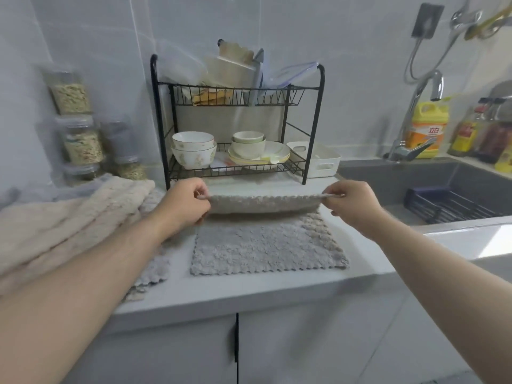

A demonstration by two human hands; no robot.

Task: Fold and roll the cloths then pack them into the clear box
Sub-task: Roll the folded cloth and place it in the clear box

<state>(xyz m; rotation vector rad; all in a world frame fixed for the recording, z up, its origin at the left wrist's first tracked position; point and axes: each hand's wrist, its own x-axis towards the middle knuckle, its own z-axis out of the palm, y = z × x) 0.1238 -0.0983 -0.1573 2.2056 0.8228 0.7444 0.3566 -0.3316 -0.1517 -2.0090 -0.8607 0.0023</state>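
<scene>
Even, soft daylight, brighter at right; faint shadows. Wide-angle bending at edges, jars at left blurred.

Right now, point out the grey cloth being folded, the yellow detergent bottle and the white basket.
grey cloth (266, 245): head view, flat near half on the counter.
yellow detergent bottle (426, 131): head view, its orange label.
white basket (324, 173): head view, front wall below the handle slot.

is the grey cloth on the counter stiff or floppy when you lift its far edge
Probably floppy: the grey cloth bends softly where the left hand and right hand pinch its far corners. Likely light, since fingertip pinches lift it. Its fluffy pile looks grippy, so it may not slide easily on the counter.
</scene>
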